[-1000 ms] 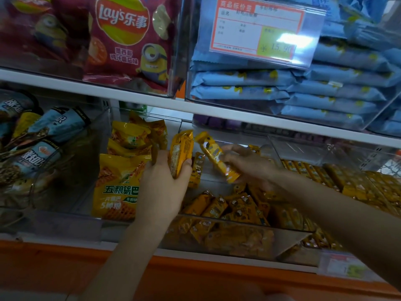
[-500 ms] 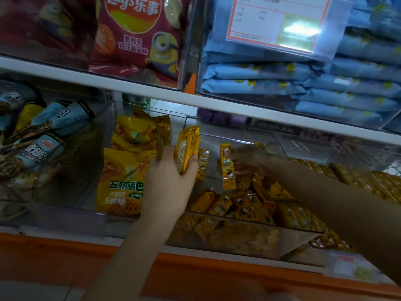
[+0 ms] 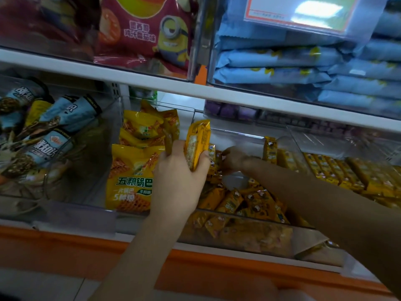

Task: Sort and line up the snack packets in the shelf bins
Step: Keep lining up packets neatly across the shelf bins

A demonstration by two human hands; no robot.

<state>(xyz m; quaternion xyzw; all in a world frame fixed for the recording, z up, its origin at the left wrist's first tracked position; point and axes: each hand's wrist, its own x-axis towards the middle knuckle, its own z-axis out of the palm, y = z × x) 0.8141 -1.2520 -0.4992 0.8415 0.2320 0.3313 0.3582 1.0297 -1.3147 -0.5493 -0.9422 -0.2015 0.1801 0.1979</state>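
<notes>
Compared with half a second ago, the right hand (image 3: 234, 160) sits lower and further left inside the middle bin (image 3: 235, 134), close to the left hand (image 3: 180, 183). The single packet it held upright over the bin is no longer raised in its fingers. The left hand keeps its place at the bin's left front corner, fingers and thumb curled round a stack of yellow packets (image 3: 198, 142) held on edge above the bin. The view has also drawn closer and tipped down, so the price label (image 3: 299, 11) above the bin is now cut off at the top edge.

The right hand's fingertips point at a few small packets just behind the stack. Shadow and blur cover them, so I cannot tell whether they pinch one or only touch. The left palm is turned away, and how many packets are in the stack cannot be counted.

Loose small yellow packets (image 3: 249, 203) lie jumbled in the bin's front half, partly blurred behind its front wall. One upright packet (image 3: 270, 147) stands at the bin's back right. Large yellow bags (image 3: 132, 181) fill the bin to the left, and rows of packets (image 3: 347, 170) fill the bin to the right, running out of view.
</notes>
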